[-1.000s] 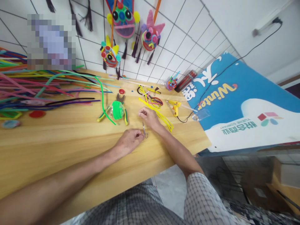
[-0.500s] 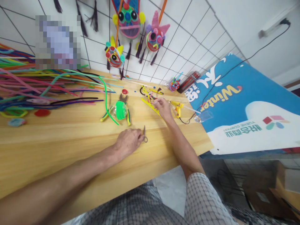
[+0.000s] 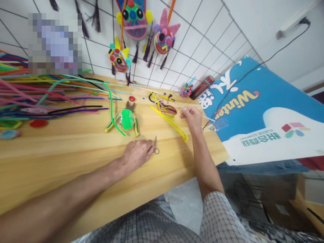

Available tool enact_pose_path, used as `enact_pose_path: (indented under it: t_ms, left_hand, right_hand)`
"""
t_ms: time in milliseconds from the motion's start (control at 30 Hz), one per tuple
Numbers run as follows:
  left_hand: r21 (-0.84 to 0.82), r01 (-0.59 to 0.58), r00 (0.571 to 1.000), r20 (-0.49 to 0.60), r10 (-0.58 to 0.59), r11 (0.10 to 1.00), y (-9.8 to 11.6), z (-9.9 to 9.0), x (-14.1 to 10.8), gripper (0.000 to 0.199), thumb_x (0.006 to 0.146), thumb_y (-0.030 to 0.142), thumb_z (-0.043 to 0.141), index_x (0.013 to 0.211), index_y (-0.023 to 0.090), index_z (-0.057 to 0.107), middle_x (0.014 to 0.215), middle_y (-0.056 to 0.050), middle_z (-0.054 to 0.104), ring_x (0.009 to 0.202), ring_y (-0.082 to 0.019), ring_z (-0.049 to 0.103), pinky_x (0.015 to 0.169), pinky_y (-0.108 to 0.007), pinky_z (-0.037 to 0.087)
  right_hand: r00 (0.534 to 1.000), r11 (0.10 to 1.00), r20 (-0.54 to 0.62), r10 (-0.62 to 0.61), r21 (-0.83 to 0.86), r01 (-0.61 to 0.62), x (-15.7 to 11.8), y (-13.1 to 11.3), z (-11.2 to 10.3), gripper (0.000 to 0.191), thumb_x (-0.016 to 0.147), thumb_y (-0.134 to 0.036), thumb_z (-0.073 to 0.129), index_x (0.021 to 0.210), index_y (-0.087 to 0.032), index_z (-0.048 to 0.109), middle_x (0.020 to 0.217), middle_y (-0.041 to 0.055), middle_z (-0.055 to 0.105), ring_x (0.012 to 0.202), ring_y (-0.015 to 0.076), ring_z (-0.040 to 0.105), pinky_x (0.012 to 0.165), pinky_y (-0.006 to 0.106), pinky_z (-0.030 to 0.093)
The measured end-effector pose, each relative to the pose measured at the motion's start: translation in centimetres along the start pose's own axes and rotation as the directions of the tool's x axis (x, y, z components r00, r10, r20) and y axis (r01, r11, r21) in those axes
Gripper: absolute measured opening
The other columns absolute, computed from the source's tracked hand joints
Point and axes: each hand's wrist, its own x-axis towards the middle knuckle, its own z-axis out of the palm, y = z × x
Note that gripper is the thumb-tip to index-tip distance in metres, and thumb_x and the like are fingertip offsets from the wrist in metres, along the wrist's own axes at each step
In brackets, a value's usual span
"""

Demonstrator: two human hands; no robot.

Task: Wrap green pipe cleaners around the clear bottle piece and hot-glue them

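Note:
My left hand [image 3: 136,152] rests on the table with its fingers curled against a small pair of scissors [image 3: 155,145]. One finger loop shows; the other is covered by my fingers. My right hand [image 3: 191,117] is closed in a pinch at the right side of the table; what it holds, if anything, is hidden. To its left lie bent yellow pipe cleaners [image 3: 174,125] and a coil of thin dark and reddish strands [image 3: 169,109]. Beyond my left hand, a clear ball partly wrapped in green pipe cleaner [image 3: 127,119] sits on pliers [image 3: 131,106].
Many colored pipe cleaners [image 3: 55,91] spread over the table's left end. Decorated masks [image 3: 135,22] hang on the white grid wall. A small decorated head [image 3: 187,90] and a dark red cylinder [image 3: 202,87] stand at the back. A blue banner [image 3: 253,111] borders the right.
My right hand has moved right, away from the yellow pipe cleaners, and now covers the spot where the yellow glue gun showed. My left hand stays at the scissors. The view has shifted slightly.

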Motion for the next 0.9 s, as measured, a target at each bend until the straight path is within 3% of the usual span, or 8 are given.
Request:
enact_pose_path:
  t_ms: [233, 433, 667, 900]
  left_hand:
    - [0.004, -0.021, 1.0, -0.016, 0.021, 1.0, -0.1, 0.1, 0.1, 0.034, 0.108, 0.035, 0.046, 0.103, 0.018, 0.075, 0.095, -0.013, 0.081, 0.088, -0.028, 0.078, 0.072, -0.032, 0.051]
    - [0.006, -0.033, 0.999, -0.014, 0.033, 0.999, -0.2, 0.4, 0.2, 0.036, 0.108, 0.037, 0.046, 0.104, 0.017, 0.076, 0.094, -0.013, 0.081, 0.087, -0.029, 0.078, 0.072, -0.033, 0.051]
    - [-0.041, -0.059, 0.997, -0.057, 0.056, 0.997, -0.5, 1.0, 0.2, 0.033, 0.106, 0.037, 0.05, 0.105, 0.017, 0.076, 0.094, -0.015, 0.081, 0.085, -0.03, 0.078, 0.072, -0.035, 0.052]
    - [0.005, -0.084, 0.996, -0.035, 0.084, 0.996, -0.4, 0.9, 0.4, 0.034, 0.108, 0.038, 0.048, 0.11, 0.019, 0.075, 0.1, -0.013, 0.082, 0.088, -0.029, 0.078, 0.07, -0.032, 0.05]
  right_hand:
    - [0.983, 0.964, -0.117, -0.138, -0.245, 0.106, 2.3, 0.1, -0.9, 0.038, 0.087, -0.052, 0.069, 0.069, -0.021, 0.061, 0.061, -0.0047, 0.055, 0.06, 0.0124, 0.049, 0.061, 0.027, 0.041]
    - [0.999, 0.991, 0.048, -0.021, -0.131, 0.028, 1.8, 1.4, 0.1, 0.025, 0.081, -0.044, 0.07, 0.082, -0.019, 0.072, 0.069, -0.0017, 0.066, 0.063, 0.0145, 0.057, 0.062, 0.028, 0.048]
    - [0.966, 0.952, 0.204, -0.156, -0.23, 0.203, -1.2, 1.0, 2.7, 0.023, 0.089, -0.038, 0.06, 0.1, -0.023, 0.074, 0.093, 0.0033, 0.077, 0.082, 0.0207, 0.068, 0.079, 0.034, 0.053]
    - [0.935, 0.927, 0.332, -0.128, -0.294, 0.232, -3.5, -0.2, 5.0, 0.025, 0.097, -0.033, 0.048, 0.115, -0.025, 0.064, 0.08, -0.0006, 0.067, 0.076, 0.0219, 0.064, 0.079, 0.034, 0.048]
